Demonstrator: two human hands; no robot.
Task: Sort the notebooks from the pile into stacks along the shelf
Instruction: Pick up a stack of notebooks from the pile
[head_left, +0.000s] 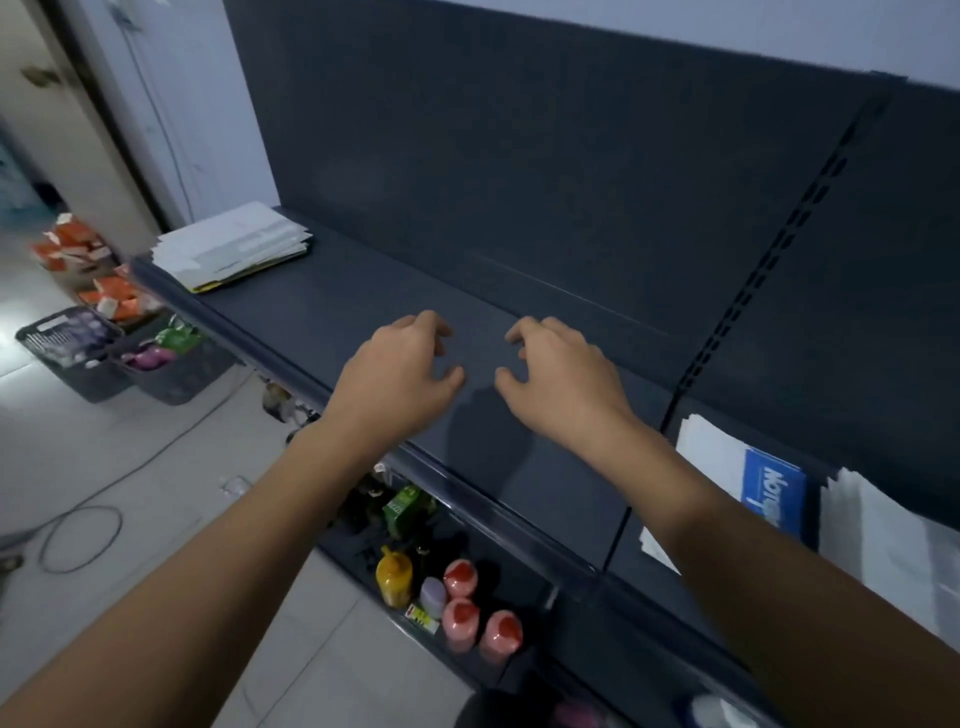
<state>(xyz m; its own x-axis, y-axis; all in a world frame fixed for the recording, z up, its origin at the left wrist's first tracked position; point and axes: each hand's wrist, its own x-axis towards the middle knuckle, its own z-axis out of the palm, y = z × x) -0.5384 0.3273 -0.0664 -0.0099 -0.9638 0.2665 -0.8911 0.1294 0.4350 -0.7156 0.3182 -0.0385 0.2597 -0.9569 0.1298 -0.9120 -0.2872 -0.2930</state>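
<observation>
Left hand (400, 374) and right hand (561, 379) empty, fingers loosely curled, over mid-shelf (337, 306); likely between picks; next, reach pile (234, 244) at left end.

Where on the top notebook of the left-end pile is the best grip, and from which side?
Likely its right edge, coming from the right: the pile lies flat and its edges are fanned there, leaving a lip to pinch.

Notebook stack (231, 244) at shelf (363, 301) left end, 2 stacks (717, 457) at right (bottles (460, 579) below)
</observation>
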